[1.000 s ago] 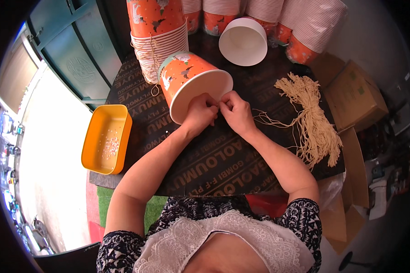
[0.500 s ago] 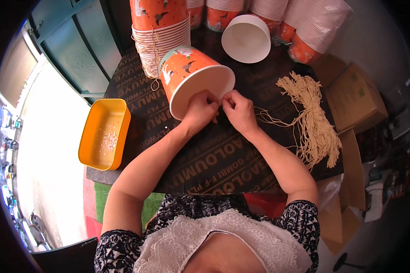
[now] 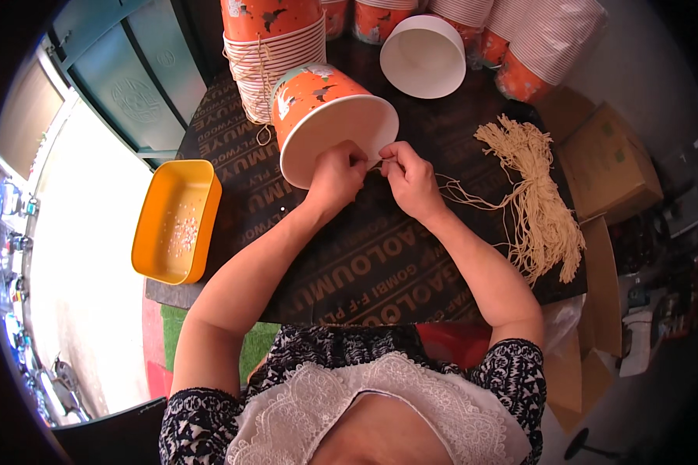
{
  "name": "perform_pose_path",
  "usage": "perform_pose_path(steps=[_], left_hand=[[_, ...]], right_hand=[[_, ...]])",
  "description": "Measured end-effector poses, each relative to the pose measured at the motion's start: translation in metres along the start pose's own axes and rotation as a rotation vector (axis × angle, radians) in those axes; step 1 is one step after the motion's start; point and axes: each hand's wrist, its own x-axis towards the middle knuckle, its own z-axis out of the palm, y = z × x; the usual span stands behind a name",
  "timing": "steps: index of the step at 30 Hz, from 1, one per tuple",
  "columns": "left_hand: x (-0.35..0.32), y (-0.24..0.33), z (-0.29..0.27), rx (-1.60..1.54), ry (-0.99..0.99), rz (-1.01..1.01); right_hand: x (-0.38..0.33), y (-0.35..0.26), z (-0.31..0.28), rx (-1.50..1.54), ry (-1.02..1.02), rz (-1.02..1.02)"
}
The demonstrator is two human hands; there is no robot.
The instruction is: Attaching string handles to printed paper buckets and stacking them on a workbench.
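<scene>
An orange paper bucket (image 3: 318, 94) with a printed pattern lies tipped on the table, its white mouth facing me. My left hand (image 3: 336, 177) is at the lower part of that mouth, fingers curled and partly inside; what they pinch is hidden. Just right of the rim, my right hand (image 3: 409, 182) pinches a thin beige cord (image 3: 383, 161) between thumb and fingertips. The cord shows in the small gap between my hands, close to the rim. On the right lies a bundle of beige cords (image 3: 537, 194), with loose strands trailing toward my right wrist.
A tall stack of orange buckets (image 3: 275, 66) with cord loops stands behind. An open white-lined bucket (image 3: 423, 58) sits farther back, beside plastic-wrapped stacks (image 3: 551, 46). The yellow tub (image 3: 177, 225) on the left holds small pale bits. Cardboard boxes (image 3: 609, 167) stand beyond the table's right edge.
The bucket's mouth has shifted slightly left and away from me. My hands have drawn a little apart at the rim, and the cord now shows between them.
</scene>
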Motion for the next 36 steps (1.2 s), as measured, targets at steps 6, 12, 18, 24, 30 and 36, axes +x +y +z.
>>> perform_pose_path(steps=[6, 12, 18, 24, 30, 36], left_hand=[[0.001, 0.009, -0.006, -0.269, -0.085, -0.241], [0.002, 0.007, -0.007, -0.338, -0.086, -0.249], [0.002, 0.010, -0.007, -0.324, -0.096, -0.236], [0.003, 0.008, -0.007, -0.318, -0.075, -0.225], [0.004, 0.008, -0.009, -0.248, -0.046, -0.256], [0.005, 0.007, -0.008, -0.226, -0.059, -0.266]], right_hand=[[0.001, 0.002, -0.014, -0.090, -0.087, -0.044], [0.000, -0.004, -0.012, -0.240, -0.154, -0.159], [-0.003, -0.008, -0.007, -0.392, -0.174, -0.237], [-0.002, -0.007, -0.006, -0.414, -0.206, -0.256], [-0.001, -0.006, -0.008, -0.421, -0.247, -0.302], [0.002, -0.005, -0.012, -0.364, -0.255, -0.306]])
